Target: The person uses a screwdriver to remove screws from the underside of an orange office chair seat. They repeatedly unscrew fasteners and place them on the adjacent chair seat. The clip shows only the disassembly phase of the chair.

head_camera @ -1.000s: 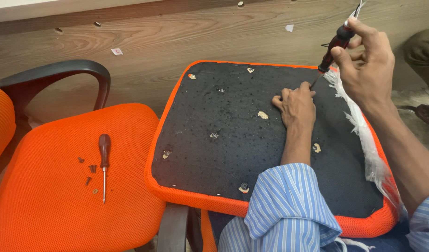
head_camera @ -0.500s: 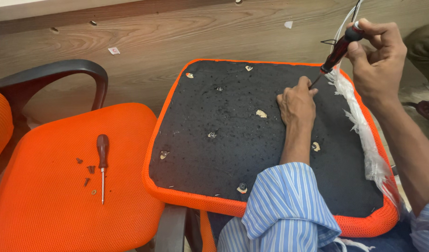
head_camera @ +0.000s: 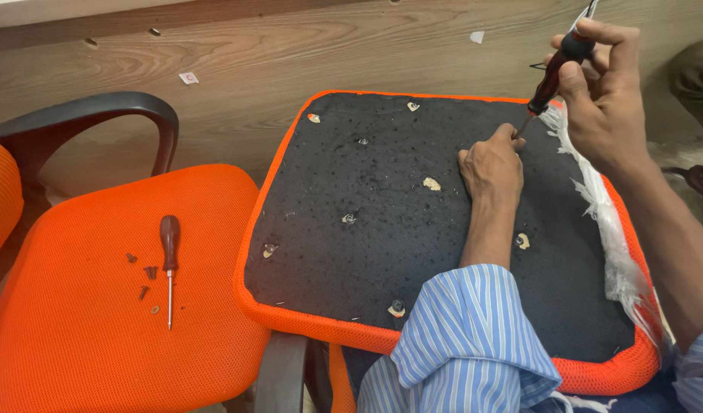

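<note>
An upturned seat cushion (head_camera: pixel 351 252) with a black fabric underside and an orange rim lies in front of me. My right hand (head_camera: pixel 603 99) grips a dark-handled screwdriver (head_camera: pixel 554 73), its tip pointing down at the cushion's far right part. My left hand (head_camera: pixel 490 164) rests on the black fabric, fingers pinched right at the tool's tip. White fabric (head_camera: pixel 607 222) frays along the cushion's right edge. Several holes and pale torn patches dot the underside.
An orange mesh chair seat (head_camera: pixel 84 352) with a black armrest (head_camera: pixel 91 115) stands at the left. On it lie a second screwdriver (head_camera: pixel 168 260) and several small dark screws (head_camera: pixel 146 279). Wooden floor lies beyond, with paper scraps. A shoe (head_camera: pixel 699 180) shows at the right edge.
My right hand has tilted the screwdriver slightly and lifted a little; my left hand has stayed pinched at the tip. The view has shifted a bit.
</note>
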